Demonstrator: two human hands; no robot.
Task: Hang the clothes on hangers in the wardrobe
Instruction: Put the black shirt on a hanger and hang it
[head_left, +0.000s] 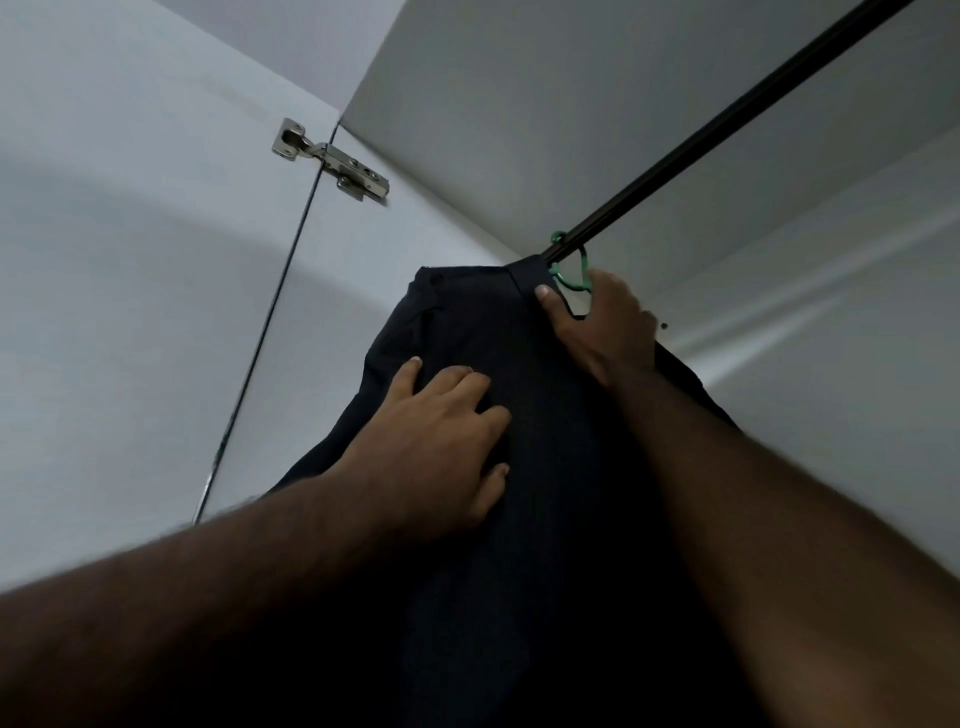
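Note:
A dark navy garment (545, 467) hangs from a green hanger (571, 273), whose hook sits over the black wardrobe rail (727, 119). My right hand (602, 327) grips the top of the garment just below the hook, thumb on the front of the cloth. Lower down, my left hand (441, 436) rests on the garment's front with its fingers spread and lightly bent. Most of the hanger is hidden under the cloth.
The view looks up into a white wardrobe. A metal hinge (332, 158) joins the open door (130, 286) on the left to the side panel. The wardrobe's top panel (571, 104) is close above the rail, which runs up to the right.

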